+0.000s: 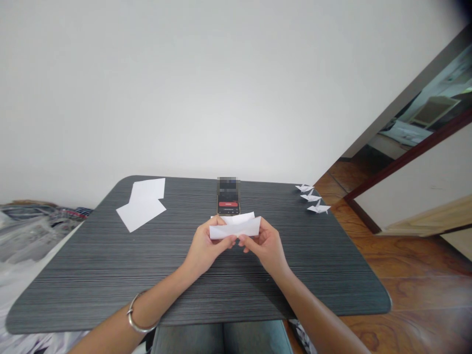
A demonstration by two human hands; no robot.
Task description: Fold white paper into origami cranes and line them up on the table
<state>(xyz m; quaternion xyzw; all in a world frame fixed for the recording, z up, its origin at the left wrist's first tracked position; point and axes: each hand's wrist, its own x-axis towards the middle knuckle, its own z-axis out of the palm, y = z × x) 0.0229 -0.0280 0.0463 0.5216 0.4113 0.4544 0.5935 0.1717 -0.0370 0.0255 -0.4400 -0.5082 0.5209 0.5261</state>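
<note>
Between my two hands is a folded sheet of white paper, held above the dark table. My left hand grips its left part, with the thumb along the lower edge. My right hand has the right part, its thumb and fingers pinched at the bottom edge near the middle. Both thumb tips nearly meet there. Part of the paper stands up behind the front fold, and some fingers are hidden behind it. Just beyond the paper a phone leans with its screen toward me.
Two white paper sheets lie overlapping at the table's far left. Three folded paper cranes sit in a row near the far right edge. A white wall rises behind the table. Clear plastic bags are piled at the left.
</note>
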